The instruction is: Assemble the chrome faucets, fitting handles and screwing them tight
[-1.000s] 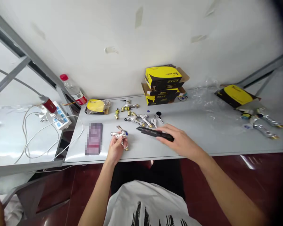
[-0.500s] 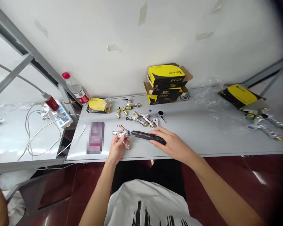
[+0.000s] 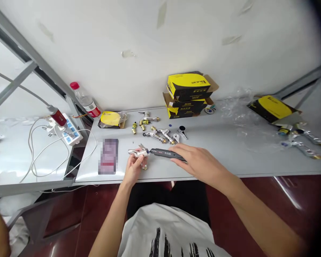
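Observation:
My left hand (image 3: 134,167) is closed around a chrome faucet (image 3: 134,152) near the table's front edge. In my right hand (image 3: 192,159) is a black utility knife (image 3: 167,154), its tip at the blue spot on the faucet's right end. Behind the hands lie more chrome faucets (image 3: 157,135), a loose handle with a black round top (image 3: 182,129) and a small blue disc (image 3: 170,125). Brass and yellow cartridges (image 3: 134,128) sit further left.
Yellow-black boxes (image 3: 188,85) are stacked by the wall. A small box (image 3: 111,119), a bottle (image 3: 85,101), a blurred flat object (image 3: 108,156) and a power strip (image 3: 71,130) are on the left. Plastic wrap (image 3: 238,110), another box (image 3: 273,109) and faucets (image 3: 306,146) lie right.
The faucet in my left hand has turned slightly. My right hand and the knife have shifted a little, with the tip still at the faucet's end.

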### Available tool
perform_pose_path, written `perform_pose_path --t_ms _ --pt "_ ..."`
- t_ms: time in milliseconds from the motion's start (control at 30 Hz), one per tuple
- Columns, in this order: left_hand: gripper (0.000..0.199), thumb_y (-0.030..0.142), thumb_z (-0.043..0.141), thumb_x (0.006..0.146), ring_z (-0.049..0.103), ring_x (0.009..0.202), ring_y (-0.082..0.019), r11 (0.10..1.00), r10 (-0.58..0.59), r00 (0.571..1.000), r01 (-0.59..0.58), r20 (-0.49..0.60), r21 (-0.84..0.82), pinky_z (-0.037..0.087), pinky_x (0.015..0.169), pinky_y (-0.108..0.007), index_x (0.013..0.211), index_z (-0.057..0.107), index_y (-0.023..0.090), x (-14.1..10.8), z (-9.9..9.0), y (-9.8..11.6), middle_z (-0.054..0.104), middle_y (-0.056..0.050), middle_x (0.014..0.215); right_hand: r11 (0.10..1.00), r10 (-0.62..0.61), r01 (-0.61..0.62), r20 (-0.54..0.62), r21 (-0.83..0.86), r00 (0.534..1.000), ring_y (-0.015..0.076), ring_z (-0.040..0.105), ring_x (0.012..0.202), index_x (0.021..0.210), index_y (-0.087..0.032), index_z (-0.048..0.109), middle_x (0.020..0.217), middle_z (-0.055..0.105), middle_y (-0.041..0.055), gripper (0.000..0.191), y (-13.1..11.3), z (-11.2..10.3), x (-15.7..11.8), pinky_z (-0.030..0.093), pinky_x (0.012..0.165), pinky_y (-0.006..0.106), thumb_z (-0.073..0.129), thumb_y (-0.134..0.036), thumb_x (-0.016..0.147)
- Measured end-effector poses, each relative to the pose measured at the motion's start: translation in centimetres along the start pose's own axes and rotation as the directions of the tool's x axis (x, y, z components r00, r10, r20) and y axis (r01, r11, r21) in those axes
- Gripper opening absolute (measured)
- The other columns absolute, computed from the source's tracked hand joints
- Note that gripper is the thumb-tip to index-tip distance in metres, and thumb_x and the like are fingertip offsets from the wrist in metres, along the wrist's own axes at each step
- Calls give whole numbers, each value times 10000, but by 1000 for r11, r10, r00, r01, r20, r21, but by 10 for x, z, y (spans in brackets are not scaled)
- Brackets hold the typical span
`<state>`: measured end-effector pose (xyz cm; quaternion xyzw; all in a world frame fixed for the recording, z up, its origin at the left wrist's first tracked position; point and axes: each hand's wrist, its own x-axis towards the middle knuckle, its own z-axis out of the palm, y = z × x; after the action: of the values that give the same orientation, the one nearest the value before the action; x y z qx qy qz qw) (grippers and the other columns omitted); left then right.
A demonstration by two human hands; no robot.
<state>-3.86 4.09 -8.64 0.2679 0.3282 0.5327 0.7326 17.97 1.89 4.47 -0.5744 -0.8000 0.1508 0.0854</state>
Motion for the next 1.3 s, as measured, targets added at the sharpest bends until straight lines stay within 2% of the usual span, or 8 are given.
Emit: perform_pose_path --t_ms 133,533,667,867,1000,1133,1233,1300 --pt "399 355 796 726 447 548 -59 996 -22 999 20 -27 -85 396 600 -241 1008 560 200 -1 1 3 602 21 773 973 38 -27 -47 229 998 250 656 1083 1167 -234 669 1209 676 68 320 7 19 -1 523 939 369 550 -401 921" --pt "296 354 792 737 421 529 -45 981 -93 996 91 -5 -172 438 618 -243 855 607 155 0 4 11 602 -6 787 729 318 -161 -120 665 941 179 661 940 1126 -199 662 1070 693 54 351 -9 92 -21 539 862 294 581 -456 901" --pt "292 357 787 746 424 533 -44 978 -103 995 102 3 -180 438 617 -237 868 618 152 -1 4 9 603 -5 795 661 355 -183 -88 727 931 182 657 960 1145 -200 657 1103 690 58 376 -12 100 -21 540 869 295 590 -471 892" --pt "289 344 769 768 425 540 -52 980 -123 992 124 17 -156 439 622 -242 927 608 165 0 5 9 602 -3 792 708 339 -130 -172 695 925 167 644 891 1135 -197 663 1086 684 63 382 -13 85 -12 532 814 281 602 -476 881" --pt "276 348 760 778 422 542 -51 979 -123 992 124 17 -160 437 624 -242 918 599 173 1 3 8 595 -1 798 745 510 -234 -307 624 804 195 650 915 1155 -197 665 1075 692 78 451 22 60 -13 526 797 295 617 -520 844" --pt "269 345 748 789 422 548 -53 981 -114 993 117 30 -153 432 619 -244 923 595 169 1 1 8 591 -7 810 801 594 -425 -475 421 649 221 628 862 1155 -178 668 1027 696 109 499 97 45 -21 512 834 379 603 -533 811" --pt "273 347 743 792 426 544 -54 982 -115 993 118 27 -148 437 623 -250 923 586 166 1 3 9 593 -8 811 826 561 -479 -506 296 655 271 609 942 1102 -150 670 1089 670 156 516 145 45 -24 487 899 465 536 -558 816" --pt "289 345 745 789 433 540 -55 983 -108 994 110 18 -145 438 624 -253 951 578 173 1 4 8 595 -3 806 841 532 -493 -512 225 674 304 579 1010 1076 -146 676 1107 642 180 535 154 47 -23 457 938 509 506 -586 823"
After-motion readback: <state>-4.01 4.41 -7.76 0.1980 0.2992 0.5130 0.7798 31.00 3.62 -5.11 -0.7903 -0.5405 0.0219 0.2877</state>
